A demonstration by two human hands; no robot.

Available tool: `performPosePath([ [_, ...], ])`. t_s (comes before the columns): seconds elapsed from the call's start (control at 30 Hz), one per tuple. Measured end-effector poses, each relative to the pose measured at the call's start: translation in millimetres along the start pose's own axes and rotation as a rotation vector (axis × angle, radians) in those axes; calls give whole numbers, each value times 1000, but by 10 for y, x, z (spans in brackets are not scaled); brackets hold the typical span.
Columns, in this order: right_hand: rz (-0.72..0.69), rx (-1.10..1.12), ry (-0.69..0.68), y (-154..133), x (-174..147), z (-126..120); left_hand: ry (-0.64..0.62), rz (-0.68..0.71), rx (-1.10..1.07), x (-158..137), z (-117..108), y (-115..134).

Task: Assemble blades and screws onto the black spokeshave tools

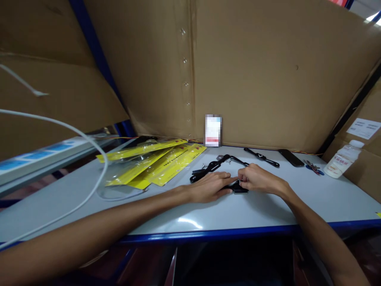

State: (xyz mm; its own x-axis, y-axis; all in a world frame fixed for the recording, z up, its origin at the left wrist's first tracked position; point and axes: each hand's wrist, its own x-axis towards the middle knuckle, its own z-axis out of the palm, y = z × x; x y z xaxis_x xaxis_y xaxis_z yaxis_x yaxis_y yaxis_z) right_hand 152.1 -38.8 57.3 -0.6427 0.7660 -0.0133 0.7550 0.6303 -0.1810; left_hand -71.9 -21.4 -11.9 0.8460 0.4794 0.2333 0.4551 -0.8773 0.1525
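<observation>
My left hand (pixel 206 188) lies low on the table, thumb and forefinger on either side of a small black part (pixel 240 190), holding it down. Its far end shows under my right hand, and the rest is hidden by my fingers. My right hand (pixel 254 178) is closed, fingertips pinched together right above that part; what they hold, if anything, is too small to make out. Just beyond my left hand lies a long black tool with a bent bar (pixel 214 166). A few small metal pieces (pixel 228 161) are beside it.
Yellow cards in clear plastic packaging (pixel 166 165) are piled at left, near a white cable (pixel 104 159) and power strip (pixel 38 153). Further right are another black tool (pixel 262 157), a black phone-like object (pixel 291 157), keys (pixel 314 169) and a white bottle (pixel 342 161). A blurred-out screen (pixel 212 131) leans against cardboard (pixel 253 79).
</observation>
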Motion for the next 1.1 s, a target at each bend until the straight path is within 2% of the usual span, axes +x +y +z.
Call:
performPosePath([
  [0.23, -25, -54, 6, 45, 38, 85, 31, 0, -95, 0, -17, -9],
  [0.37, -83, -43, 18, 43, 20, 32, 43, -1, -107, 4, -34, 1],
  [0.57, 93, -49, 37, -62, 24, 14, 54, -4, -83, 9, 4, -28],
  [0.77, -19, -9, 16, -64, 39, 53, 78, 18, -84, 6, 59, -61],
  [0.87, -4, 14, 16, -45, 27, 40, 79, 7, -65, 2, 49, -48],
  [1.0, 101, 2, 3, -4, 17, 25, 46, -11, -29, -1, 18, -22],
  [1.1, 33, -21, -12, 45, 22, 33, 41, -12, -20, 3, 3, -12],
])
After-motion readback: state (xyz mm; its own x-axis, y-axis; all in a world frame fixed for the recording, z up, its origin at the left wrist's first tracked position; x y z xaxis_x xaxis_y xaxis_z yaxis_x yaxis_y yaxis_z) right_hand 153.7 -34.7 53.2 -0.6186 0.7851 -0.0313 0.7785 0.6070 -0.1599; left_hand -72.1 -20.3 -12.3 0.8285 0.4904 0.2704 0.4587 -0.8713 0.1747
